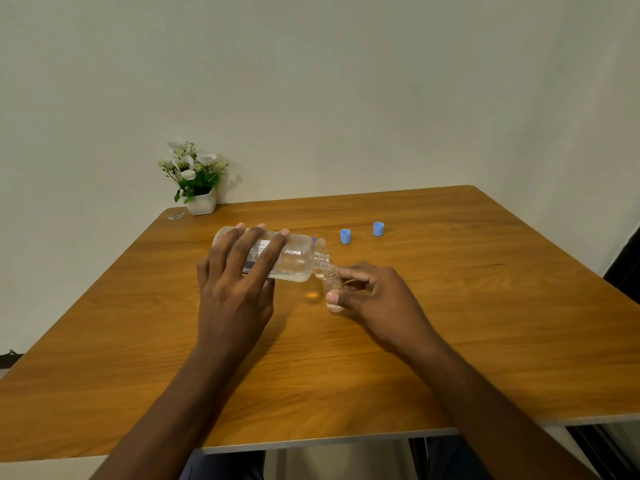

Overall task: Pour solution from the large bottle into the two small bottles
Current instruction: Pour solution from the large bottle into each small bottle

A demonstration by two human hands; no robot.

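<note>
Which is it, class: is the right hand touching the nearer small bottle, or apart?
Touching. The head view shows the right hand pinching the nearer small bottle, thumb across its front.

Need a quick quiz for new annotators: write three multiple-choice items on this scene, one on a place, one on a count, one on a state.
1. Where on the table is the flower pot?
A. far left corner
B. near edge
C. between the hands

2. How many blue caps stand loose?
A. one
B. two
C. four

3. How is the large bottle placed?
A. upright, capped
B. tipped sideways, mouth at a small bottle
C. lying unheld

Key:
1 A, it sits by the wall at that corner.
2 B, two stand beyond the right hand.
3 B, the left hand tips it to the small bottle that the right hand pinches.
</note>
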